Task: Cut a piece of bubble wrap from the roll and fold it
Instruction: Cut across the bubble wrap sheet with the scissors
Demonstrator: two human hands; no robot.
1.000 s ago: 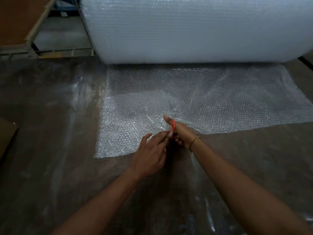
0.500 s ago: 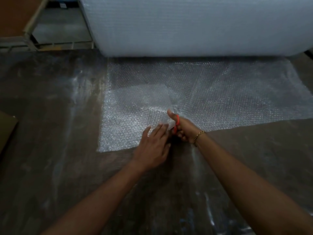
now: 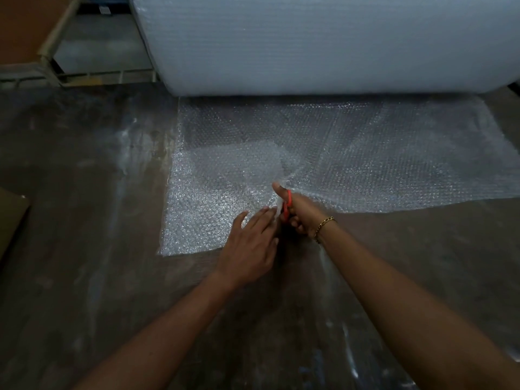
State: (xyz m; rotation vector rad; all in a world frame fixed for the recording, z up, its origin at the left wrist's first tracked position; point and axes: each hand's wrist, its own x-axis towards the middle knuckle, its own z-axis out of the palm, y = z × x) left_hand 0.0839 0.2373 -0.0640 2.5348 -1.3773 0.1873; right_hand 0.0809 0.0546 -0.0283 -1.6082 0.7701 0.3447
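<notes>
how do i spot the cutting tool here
Find the huge white roll at the back; a bubble wrap sheet lies unrolled before it. At the sheet's near edge the right hand grips the tool: its orange-red handle is the only bright colour.
</notes>
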